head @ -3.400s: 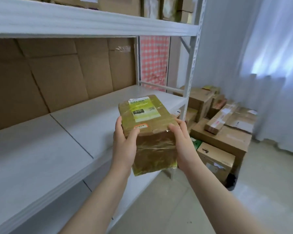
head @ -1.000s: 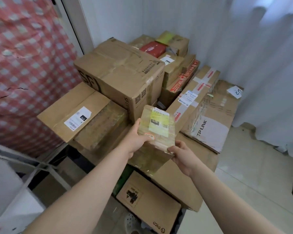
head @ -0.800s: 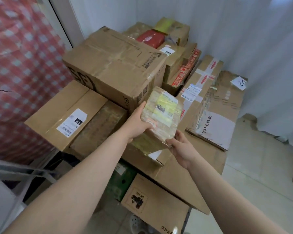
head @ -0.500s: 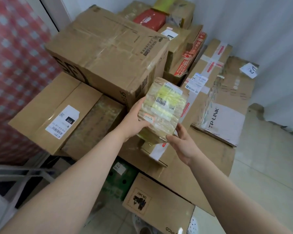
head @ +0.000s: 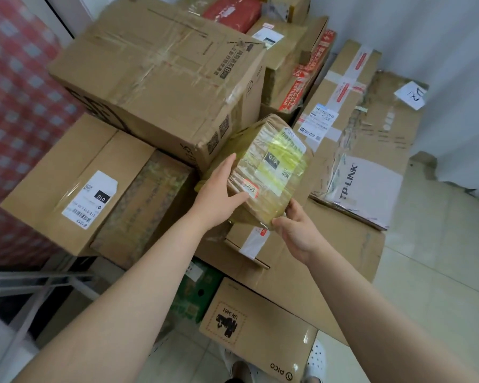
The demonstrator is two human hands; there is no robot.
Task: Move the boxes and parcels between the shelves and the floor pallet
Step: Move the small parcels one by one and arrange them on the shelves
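Both hands, left hand [head: 219, 194] and right hand [head: 297, 230], grip the taped parcel [head: 271, 167] mid-frame, over the box pile [head: 155, 67].

both bare arms stretch forward from 7 and 5 o'clock. the left hand [head: 219, 189] clasps the parcel [head: 271, 167] at its 9 o'clock side, thumb on top; the right hand [head: 299, 230] cups its 5 o'clock corner.

A single head-worn wide-angle camera is looking forward and steeply down, hovering close above the stacked cartons [head: 161, 78]; the tiled floor [head: 432, 272] is filling its lower right corner.
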